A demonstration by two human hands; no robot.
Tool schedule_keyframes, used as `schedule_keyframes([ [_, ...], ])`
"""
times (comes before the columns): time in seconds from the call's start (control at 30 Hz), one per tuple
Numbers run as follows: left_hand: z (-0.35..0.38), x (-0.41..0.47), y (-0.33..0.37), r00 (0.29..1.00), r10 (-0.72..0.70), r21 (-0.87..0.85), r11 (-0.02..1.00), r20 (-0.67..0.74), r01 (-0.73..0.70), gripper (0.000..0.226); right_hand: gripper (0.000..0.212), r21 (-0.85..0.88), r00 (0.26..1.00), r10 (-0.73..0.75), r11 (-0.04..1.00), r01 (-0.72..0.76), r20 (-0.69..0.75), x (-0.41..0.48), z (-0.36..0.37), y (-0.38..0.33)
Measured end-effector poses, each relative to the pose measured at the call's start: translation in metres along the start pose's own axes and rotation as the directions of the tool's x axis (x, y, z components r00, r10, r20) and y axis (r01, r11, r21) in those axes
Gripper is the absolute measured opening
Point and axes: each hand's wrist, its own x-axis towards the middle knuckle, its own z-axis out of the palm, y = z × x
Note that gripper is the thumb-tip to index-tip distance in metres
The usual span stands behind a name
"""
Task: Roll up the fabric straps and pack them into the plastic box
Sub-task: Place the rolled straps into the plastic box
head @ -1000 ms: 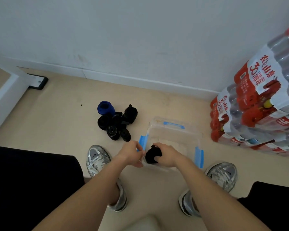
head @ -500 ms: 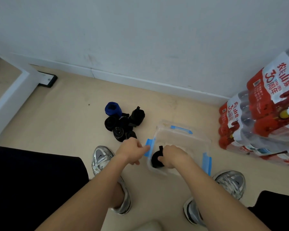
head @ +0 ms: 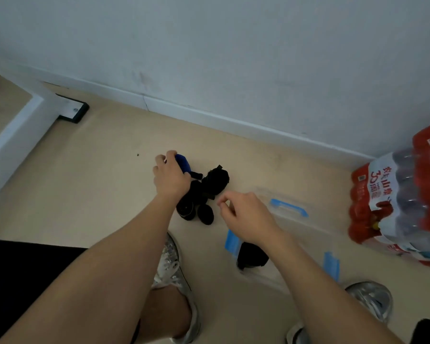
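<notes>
A pile of rolled black fabric straps [head: 204, 194] lies on the floor, with a blue rolled strap [head: 183, 163] at its far left. My left hand [head: 170, 176] reaches over the pile and its fingers curl round the blue roll. A clear plastic box [head: 289, 212] with blue latches stands to the right, and one black rolled strap [head: 251, 254] lies inside it at the near left corner. My right hand [head: 243, 219] hovers above the box's left side, fingers loosely curled, holding nothing.
Shrink-wrapped packs of water bottles [head: 397, 202] with red labels are stacked at the right. A white wall and baseboard [head: 209, 117] run behind. A white furniture leg with a black foot [head: 72, 111] stands at the left. My two silver sneakers [head: 171, 264] sit near the box.
My right hand let go of the black roll inside the box and rose above it. My left hand left the box's edge and reached forward to the blue roll.
</notes>
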Motion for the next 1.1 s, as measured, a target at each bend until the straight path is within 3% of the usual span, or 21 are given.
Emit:
schedule_keyframes([
  [0.1, 0.008, 0.021, -0.009, 0.993, 0.008, 0.107, 0.994, 0.115, -0.021, 0.088, 0.018, 0.029, 1.0, -0.008, 1.0, 0.009, -0.028, 0.01, 0.006, 0.005],
  [0.17, 0.016, 0.031, -0.014, 0.992, 0.002, 0.139, 0.99, 0.123, -0.019, 0.083, 0.017, 0.056, 0.999, -0.014, 0.998, 0.017, -0.047, 0.016, 0.007, 0.007],
  [0.27, 0.021, 0.041, -0.017, 0.995, -0.011, 0.038, 0.999, 0.102, 0.007, 0.071, 0.016, 0.107, 0.998, -0.014, 0.994, 0.021, -0.065, 0.022, 0.005, 0.009],
  [0.4, 0.013, 0.045, -0.016, 0.987, 0.092, 0.079, 0.992, 0.13, -0.103, 0.068, 0.016, 0.148, 0.999, 0.005, 0.989, 0.001, -0.044, 0.025, -0.005, 0.01],
  [0.57, -0.016, 0.017, 0.016, 0.936, 0.322, 0.11, 0.945, -0.142, -0.309, 0.066, 0.02, 0.148, 0.99, 0.034, 0.989, -0.014, -0.135, 0.025, -0.026, 0.008],
  [0.67, -0.035, -0.02, 0.055, 0.896, 0.397, -0.042, 0.91, -0.199, -0.413, 0.071, 0.034, 0.131, 0.968, 0.028, 0.991, 0.005, -0.248, 0.016, -0.041, 0.009],
  [0.77, -0.045, -0.064, 0.094, 0.865, 0.491, -0.184, 0.846, -0.103, -0.501, 0.069, 0.087, 0.149, 0.934, -0.027, 0.985, 0.086, -0.355, 0.001, -0.053, 0.011],
  [0.83, -0.044, -0.093, 0.114, 0.832, 0.555, -0.247, 0.804, -0.016, -0.541, 0.066, 0.101, 0.115, 0.909, -0.066, 0.986, 0.124, -0.413, -0.011, -0.062, 0.015],
  [0.9, -0.039, -0.118, 0.126, 0.785, 0.618, -0.27, 0.764, 0.049, -0.585, 0.062, 0.093, 0.005, 0.878, -0.108, 0.992, 0.125, -0.467, -0.026, -0.068, 0.024],
  [1.0, -0.031, -0.139, 0.127, 0.713, 0.674, -0.29, 0.733, 0.192, -0.615, 0.053, 0.075, -0.078, 0.878, -0.054, 0.997, 0.019, -0.476, -0.059, -0.074, 0.039],
  [1.1, -0.019, -0.152, 0.115, 0.723, 0.632, -0.247, 0.775, 0.28, -0.582, 0.038, 0.07, 0.047, 0.972, 0.122, 0.992, -0.115, -0.202, -0.086, -0.079, 0.059],
])
